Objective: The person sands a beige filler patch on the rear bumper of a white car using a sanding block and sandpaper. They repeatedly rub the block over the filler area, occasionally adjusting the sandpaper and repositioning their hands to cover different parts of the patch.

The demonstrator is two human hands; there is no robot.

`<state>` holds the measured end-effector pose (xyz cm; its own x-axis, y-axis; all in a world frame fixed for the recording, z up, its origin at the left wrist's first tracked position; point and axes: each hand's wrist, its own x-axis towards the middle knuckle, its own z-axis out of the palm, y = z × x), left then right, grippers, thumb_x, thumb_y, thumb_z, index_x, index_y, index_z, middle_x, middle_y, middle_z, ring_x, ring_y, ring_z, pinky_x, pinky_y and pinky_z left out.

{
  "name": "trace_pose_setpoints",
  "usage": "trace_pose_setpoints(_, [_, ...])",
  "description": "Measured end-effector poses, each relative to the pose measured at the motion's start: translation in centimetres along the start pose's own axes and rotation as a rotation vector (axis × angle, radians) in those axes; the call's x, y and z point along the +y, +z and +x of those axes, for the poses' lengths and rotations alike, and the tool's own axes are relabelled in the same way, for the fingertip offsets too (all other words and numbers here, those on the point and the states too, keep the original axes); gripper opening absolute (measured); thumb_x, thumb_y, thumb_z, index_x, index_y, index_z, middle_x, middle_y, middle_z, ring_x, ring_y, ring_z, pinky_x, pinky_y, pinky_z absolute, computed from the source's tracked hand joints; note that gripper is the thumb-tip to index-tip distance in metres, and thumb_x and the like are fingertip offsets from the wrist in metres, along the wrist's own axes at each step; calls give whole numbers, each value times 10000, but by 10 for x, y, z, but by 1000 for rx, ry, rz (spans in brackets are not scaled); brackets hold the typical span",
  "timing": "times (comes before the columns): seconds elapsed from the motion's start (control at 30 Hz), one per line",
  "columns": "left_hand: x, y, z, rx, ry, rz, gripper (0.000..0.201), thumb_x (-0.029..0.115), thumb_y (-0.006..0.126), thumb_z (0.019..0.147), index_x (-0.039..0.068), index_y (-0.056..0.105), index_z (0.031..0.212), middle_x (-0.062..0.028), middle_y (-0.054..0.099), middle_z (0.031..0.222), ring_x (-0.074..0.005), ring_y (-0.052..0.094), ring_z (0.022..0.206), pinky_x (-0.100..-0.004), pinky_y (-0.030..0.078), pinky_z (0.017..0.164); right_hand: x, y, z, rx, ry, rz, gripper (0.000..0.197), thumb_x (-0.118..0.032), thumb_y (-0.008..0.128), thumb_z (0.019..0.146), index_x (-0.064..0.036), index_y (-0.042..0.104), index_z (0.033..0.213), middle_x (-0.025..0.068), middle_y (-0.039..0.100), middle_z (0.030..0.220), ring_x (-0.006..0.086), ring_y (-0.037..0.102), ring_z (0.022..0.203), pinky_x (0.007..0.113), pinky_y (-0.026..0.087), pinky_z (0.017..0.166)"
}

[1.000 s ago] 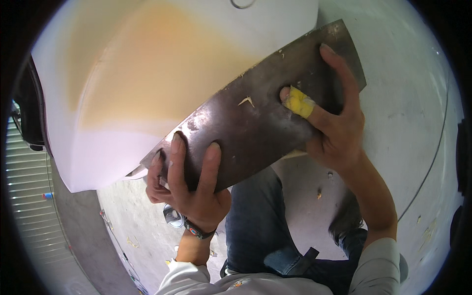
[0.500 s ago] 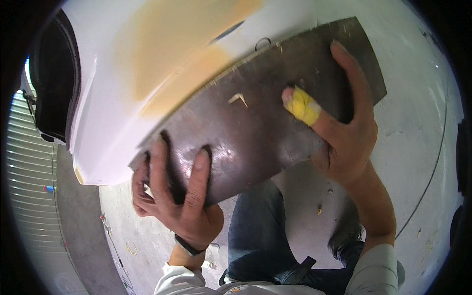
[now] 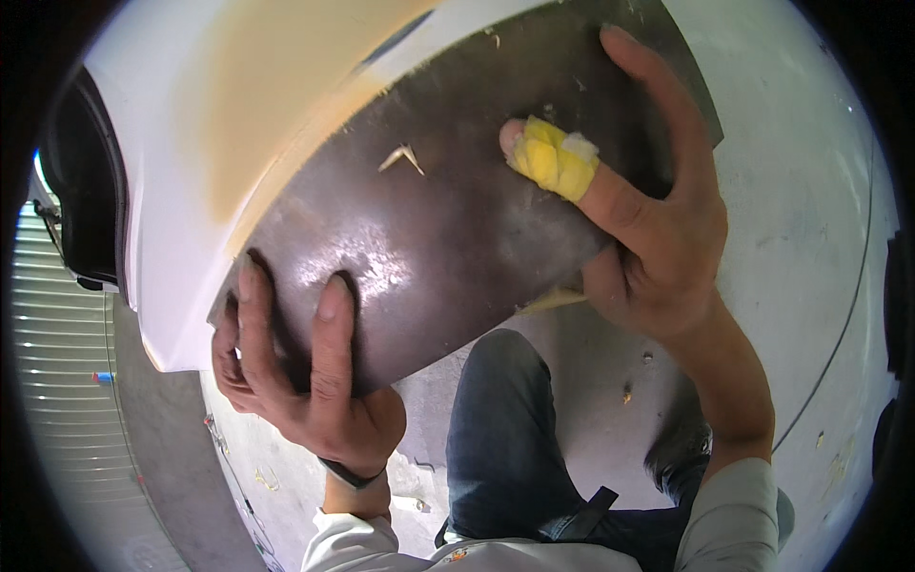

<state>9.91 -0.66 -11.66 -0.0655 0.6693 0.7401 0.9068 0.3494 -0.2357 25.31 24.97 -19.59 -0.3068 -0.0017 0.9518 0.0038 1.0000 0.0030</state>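
Both hands hold a wide, dark brown, slightly glossy sheet (image 3: pixel 429 219) with a curved outline and a small pale chip on its surface. My left hand (image 3: pixel 324 400) grips its lower left end, fingertips on the top face and thumb hidden. At the other end, my right hand (image 3: pixel 658 248) clasps the sheet, its thumb wrapped in yellow tape (image 3: pixel 553 159) and lying on the top face. A tan edge shows under the sheet beside the right palm. The sheet's upper edge overlaps a white painted body panel (image 3: pixel 167 210) with tan patches (image 3: pixel 286 86); contact between them cannot be made out.
A black-edged opening (image 3: pixel 81 181) borders the panel at the left. Beyond it stands a ribbed metal wall (image 3: pixel 62 381). Below me, the grey floor (image 3: pixel 581 419) carries bits of debris. A thin dark cable (image 3: pixel 839 334) runs along the right. My legs in jeans (image 3: pixel 500 429) are beneath.
The brown sheet has shifted left and upward in view, with both hands still on it. More of the tan patch is covered, and a tan edge now shows under the sheet.
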Motion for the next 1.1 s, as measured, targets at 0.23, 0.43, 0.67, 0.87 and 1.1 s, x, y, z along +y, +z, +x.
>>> trace_pose_setpoints(0.23, [-2, 21, -39, -98, 22, -21, 637, 11, 618, 741, 321, 741, 1284, -171, 513, 1548, -424, 382, 1403, -526, 236, 1134, -55, 7, -24, -60, 444, 135, 551, 97, 583, 728, -138, 784, 1185, 314, 461, 1488, 462, 606, 1262, 462, 548, 1052])
trace_pose_setpoints(0.43, [6, 25, -64, -242, -1, -43, 595, 52, 578, 744, 301, 767, 1249, -145, 535, 1530, -411, 366, 1416, -518, 227, 1113, -73, 0, -51, -196, 590, 106, 574, 87, 635, 706, -192, 792, 1182, 280, 470, 1496, 453, 606, 1270, 459, 573, 1017])
trace_pose_setpoints(0.67, [33, 4, -79, -392, -27, -170, 496, 41, 590, 785, 272, 813, 1163, -85, 637, 1448, -350, 393, 1392, -472, 209, 1077, -86, -37, -52, -485, 581, -55, 616, 8, 759, 606, -242, 797, 1167, 221, 488, 1523, 381, 651, 1239, 375, 630, 886])
trace_pose_setpoints(0.87, [55, 14, -82, -478, -56, -262, 536, 12, 582, 757, 266, 808, 1172, -70, 643, 1436, -343, 466, 1343, -465, 216, 1053, -75, -60, -56, -602, 548, -109, 604, -24, 775, 602, -246, 796, 1163, 223, 473, 1548, 342, 699, 1175, 360, 648, 823])
trace_pose_setpoints(1.1, [44, 3, -57, -315, -63, -172, 569, 27, 579, 702, 258, 799, 1172, -126, 614, 1455, -369, 458, 1359, -506, 233, 1053, -75, -49, -32, -397, 504, -68, 592, -5, 734, 655, -260, 784, 1187, 221, 473, 1546, 364, 673, 1216, 373, 651, 852])
